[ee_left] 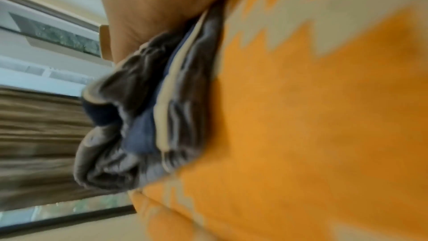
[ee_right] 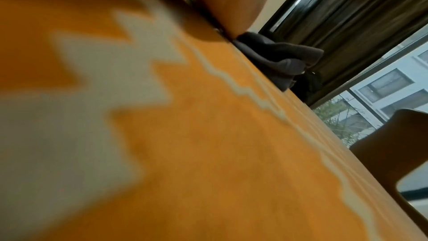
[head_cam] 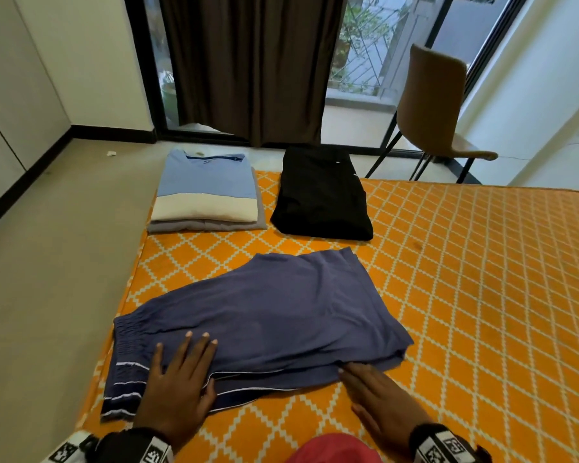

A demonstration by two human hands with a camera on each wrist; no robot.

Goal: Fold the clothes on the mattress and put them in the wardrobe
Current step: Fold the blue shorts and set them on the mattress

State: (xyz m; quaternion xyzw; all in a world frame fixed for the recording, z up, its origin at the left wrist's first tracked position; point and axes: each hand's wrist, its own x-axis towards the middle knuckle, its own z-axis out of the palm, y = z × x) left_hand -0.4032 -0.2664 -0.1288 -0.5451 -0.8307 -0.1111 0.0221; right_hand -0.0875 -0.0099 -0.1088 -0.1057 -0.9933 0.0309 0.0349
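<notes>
Three piles of clothing are seen from the head view on an orange mattress (head_cam: 448, 279) patterned with a pale diamond lattice, laid on a grey floor (head_cam: 64, 245). Behind it a brown curtain (head_cam: 248, 68) hangs before a black-framed window (head_cam: 375, 55), and a tan chair (head_cam: 432, 105) stands at the far right corner. A folded blue-and-cream shirt stack (head_cam: 204, 195) and a folded black garment (head_cam: 321, 195) lie side by side at the far edge. Blue shorts (head_cam: 274, 315) are spread near the front left corner, the long axis running from the elastic waistband at the near left to the leg hems at the far right. The left hand (head_cam: 178, 385) is pressed flat on the waistband end, fingers straight. The right hand (head_cam: 381, 399) lies flat, fingertips touching the near hem.

From the left wrist, bunched blue fabric (ee_left: 139, 116) is seen under the palm, against the orange cover.

From the right wrist, the mattress surface fills a blurred picture; the fingers cannot be made out.
</notes>
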